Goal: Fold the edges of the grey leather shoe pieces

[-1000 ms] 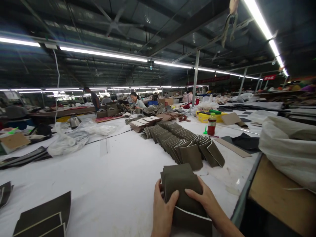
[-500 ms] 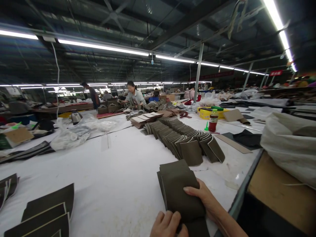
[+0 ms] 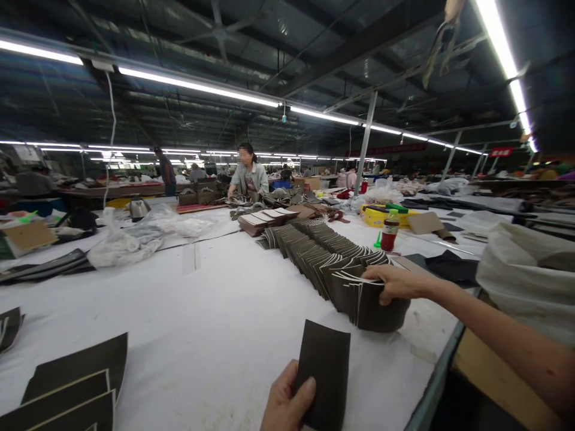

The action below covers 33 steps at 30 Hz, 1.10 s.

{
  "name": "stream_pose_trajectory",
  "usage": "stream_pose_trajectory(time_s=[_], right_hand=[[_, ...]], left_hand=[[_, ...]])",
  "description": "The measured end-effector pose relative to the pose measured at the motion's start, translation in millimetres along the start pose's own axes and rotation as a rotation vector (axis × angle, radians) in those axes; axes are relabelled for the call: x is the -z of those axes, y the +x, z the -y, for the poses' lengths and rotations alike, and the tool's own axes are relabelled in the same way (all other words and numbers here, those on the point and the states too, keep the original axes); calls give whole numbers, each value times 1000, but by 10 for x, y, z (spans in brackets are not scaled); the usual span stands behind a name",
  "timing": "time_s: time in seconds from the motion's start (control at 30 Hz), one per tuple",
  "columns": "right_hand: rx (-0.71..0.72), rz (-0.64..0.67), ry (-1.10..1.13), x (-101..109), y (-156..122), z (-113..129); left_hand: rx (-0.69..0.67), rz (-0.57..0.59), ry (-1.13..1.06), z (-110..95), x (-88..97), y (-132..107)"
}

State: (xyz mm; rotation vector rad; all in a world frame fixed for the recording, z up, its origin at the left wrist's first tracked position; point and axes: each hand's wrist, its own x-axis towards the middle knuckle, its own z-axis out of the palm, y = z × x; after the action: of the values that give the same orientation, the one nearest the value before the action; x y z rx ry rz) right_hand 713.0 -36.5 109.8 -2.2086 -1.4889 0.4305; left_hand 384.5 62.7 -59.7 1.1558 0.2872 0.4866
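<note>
Low in the head view, my left hand (image 3: 290, 398) grips a dark olive panel (image 3: 326, 371) by its left edge, thumb on its face. It looks like leather or coated fabric; whether it is one piece or more I cannot tell. Farther forward, my right hand (image 3: 395, 282) is closed on the top edge of a small bundle of panels (image 3: 377, 308) with pale edges. That bundle stands at the near end of two long rows of overlapping panels (image 3: 309, 257) on the white table (image 3: 197, 335).
More dark panels (image 3: 76, 377) lie at the lower left. A red-brown bottle (image 3: 389, 232) and a yellow box (image 3: 375, 216) stand behind the rows. A white sack (image 3: 516, 269) rests at the right edge. Clear plastic bags (image 3: 130, 239) lie at left. A co-worker (image 3: 249, 176) stands across the table.
My right hand has left the stack held near me and reached forward to the row's near end, gripping a bundle there. My left hand now holds a panel upright.
</note>
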Motion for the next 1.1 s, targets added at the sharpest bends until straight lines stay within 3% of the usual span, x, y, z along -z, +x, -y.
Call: stream_pose_trajectory(time_s=[0.1,0.2,0.47,0.67,0.73,0.87,0.93,1.0,1.1], right_hand=[[14,-82,-205,-86,327,-151],[71,-171,-305,-237,413,-287],[88,-376,-259,-763,-181,-512],[6,-599,9,-1082,-563,-336],[-22,-558,161,-1233,-685,-177],[-3,-243,532,-1560,-882,154],[6,-176,678,-1619,-937,245],[-22,-207,788,-1558,-966,234],[-95,-354,893,-1285,-974,-2]], left_hand=[[43,0,-162,-57,-7,35],[8,-8,-159,-27,69,25],[29,-6,-134,-17,181,-47],[113,3,-249,-123,153,-68],[129,24,-292,-154,106,-58],[138,68,-345,-177,-69,-12],[139,110,-331,-166,-144,4],[146,116,-199,-162,-167,-3],[79,20,206,-212,-79,-76]])
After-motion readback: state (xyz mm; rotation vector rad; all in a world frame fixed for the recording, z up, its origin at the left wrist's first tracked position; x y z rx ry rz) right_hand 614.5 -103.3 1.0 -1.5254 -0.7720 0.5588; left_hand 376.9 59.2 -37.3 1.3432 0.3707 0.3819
